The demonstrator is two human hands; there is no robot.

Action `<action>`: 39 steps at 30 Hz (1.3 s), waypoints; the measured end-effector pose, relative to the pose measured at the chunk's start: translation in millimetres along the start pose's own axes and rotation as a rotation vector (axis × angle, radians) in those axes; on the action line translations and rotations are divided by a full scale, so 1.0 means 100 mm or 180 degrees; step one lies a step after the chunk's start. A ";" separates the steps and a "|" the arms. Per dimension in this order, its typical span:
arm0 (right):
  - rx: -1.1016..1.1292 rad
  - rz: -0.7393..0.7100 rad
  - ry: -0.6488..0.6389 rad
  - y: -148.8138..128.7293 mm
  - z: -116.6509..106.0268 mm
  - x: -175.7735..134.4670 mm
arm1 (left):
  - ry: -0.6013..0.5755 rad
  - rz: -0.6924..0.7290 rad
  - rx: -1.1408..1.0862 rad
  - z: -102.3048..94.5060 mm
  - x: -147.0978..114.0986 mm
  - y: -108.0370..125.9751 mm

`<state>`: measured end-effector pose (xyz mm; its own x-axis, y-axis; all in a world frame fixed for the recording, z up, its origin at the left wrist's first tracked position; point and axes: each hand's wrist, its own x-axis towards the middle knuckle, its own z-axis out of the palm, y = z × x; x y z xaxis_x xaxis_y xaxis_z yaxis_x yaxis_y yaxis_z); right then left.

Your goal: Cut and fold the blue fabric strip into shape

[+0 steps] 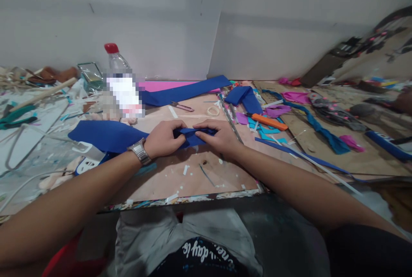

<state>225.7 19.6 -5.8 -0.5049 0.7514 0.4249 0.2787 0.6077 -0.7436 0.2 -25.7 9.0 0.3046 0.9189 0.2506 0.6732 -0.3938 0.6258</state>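
Between my hands, over the middle of the worktable, is a folded blue strip (192, 137) that looks like fabric or foam sheet. My left hand (165, 138), with a metal watch on the wrist, is closed on its left end, thumb on top. My right hand (219, 136) pinches the right end, with the thumb laid along the fold. A wide blue piece (107, 134) stretches out to the left behind my left wrist; whether it joins the held strip is hidden by the hand. Just beyond my hands lie small pink-handled thread snips (183, 106) and a pale ring (213, 111).
A long blue strip (193, 90) and a folded blue piece (244, 98) lie at the back. An orange cutter (269, 122) sits among scraps at right. A red-capped bottle (117, 59) stands back left. A white-and-blue corded tool (88, 159) is by my left forearm.
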 end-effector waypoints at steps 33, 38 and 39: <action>-0.0055 0.0119 -0.0273 -0.02 0.02 -0.01 | -0.0065 0.0377 -0.0254 0.04 -0.02 -0.03; -0.0030 0.0115 -0.0223 -0.03 0.03 -0.01 | 0.0060 0.0366 -0.0228 0.03 -0.01 -0.03; -0.0042 0.0122 -0.0193 -0.03 0.03 -0.01 | 0.0089 0.0323 -0.0207 0.03 -0.01 -0.04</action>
<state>222.9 16.6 -5.2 -0.5420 0.7575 0.3639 0.3094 0.5824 -0.7517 -0.6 -24.8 3.9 0.3494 0.8750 0.3352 0.5944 -0.4835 0.6426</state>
